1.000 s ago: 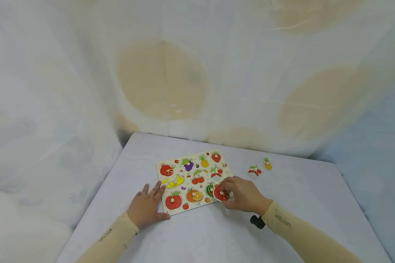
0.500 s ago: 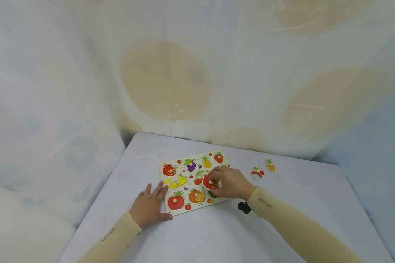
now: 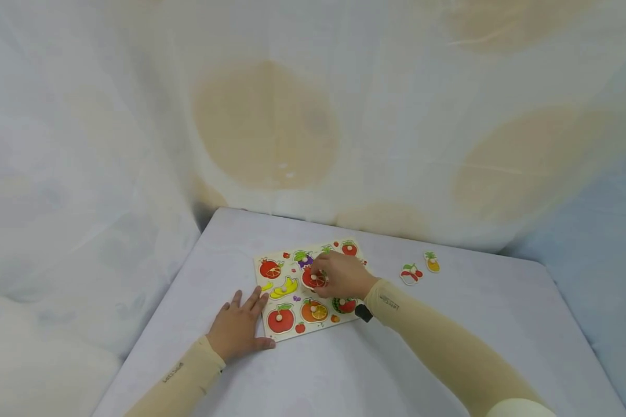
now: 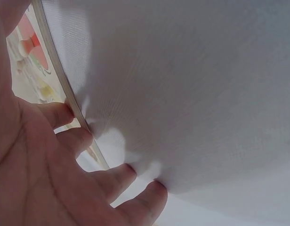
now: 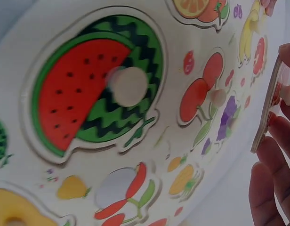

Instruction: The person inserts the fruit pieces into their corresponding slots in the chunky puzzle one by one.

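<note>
A: Right, where is the red piece [image 3: 313, 279]?
B: It is pinched in the right hand [image 3: 339, 276] over the board [image 3: 292, 310], near the cherries.
A: And the left hand [image 3: 237, 327]?
B: Laid flat, fingers relaxed, against the board's edge on the worktop [image 3: 344, 370].

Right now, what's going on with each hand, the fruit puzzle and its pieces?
Left hand: flat on the table, fingers against the puzzle board's edge.
Right hand: pinching a red piece above the board, tilted.
Puzzle board: lying flat on the table.
Watermelon piece: seated in its slot.
Cherry piece and pineapple piece: loose on the table, off the board.
</note>
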The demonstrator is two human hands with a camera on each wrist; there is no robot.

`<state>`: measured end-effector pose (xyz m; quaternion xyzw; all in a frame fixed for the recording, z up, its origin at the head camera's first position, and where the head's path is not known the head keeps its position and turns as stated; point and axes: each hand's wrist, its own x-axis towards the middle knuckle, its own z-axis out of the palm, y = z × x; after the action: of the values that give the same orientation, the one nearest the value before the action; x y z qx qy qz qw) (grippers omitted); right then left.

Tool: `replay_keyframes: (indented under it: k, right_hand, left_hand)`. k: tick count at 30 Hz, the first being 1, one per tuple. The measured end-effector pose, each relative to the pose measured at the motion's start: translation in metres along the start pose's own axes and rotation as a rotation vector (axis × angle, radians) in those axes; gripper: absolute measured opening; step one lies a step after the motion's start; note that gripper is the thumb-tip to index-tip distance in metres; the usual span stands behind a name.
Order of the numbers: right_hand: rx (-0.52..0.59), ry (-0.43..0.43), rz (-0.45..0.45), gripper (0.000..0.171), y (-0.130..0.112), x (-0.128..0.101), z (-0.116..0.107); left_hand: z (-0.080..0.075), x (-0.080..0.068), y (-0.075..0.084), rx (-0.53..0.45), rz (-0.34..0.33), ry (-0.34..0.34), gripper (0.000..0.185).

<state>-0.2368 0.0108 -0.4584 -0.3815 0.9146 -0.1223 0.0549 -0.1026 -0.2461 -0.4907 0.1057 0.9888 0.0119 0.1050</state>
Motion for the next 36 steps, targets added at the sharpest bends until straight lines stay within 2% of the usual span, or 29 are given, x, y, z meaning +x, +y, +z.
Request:
replay_keyframes:
  k: [12,22,27,36]
  right_hand:
    - [-0.015,-0.031,-0.059,0.033,-0.013,0.034,0.003]
    - [-0.027,-0.069,-0.005,0.034,-0.022,0.057,0.005]
    - [-0.027,-0.053,-0.005,0.038,-0.026,0.067,0.012]
    - [-0.035,-0.06,-0.009,0.04,-0.032,0.072,0.025]
  left_hand:
    - [0.002,-0.003,0.004,0.008,0.013,0.011,0.109]
    - [-0.003,-0.007,0.011,0.016,0.021,0.018,0.108]
    - [-0.007,-0.01,0.016,0.015,0.019,0.02,0.107]
    - [-0.01,-0.014,0.02,0.024,0.022,0.013,0.108]
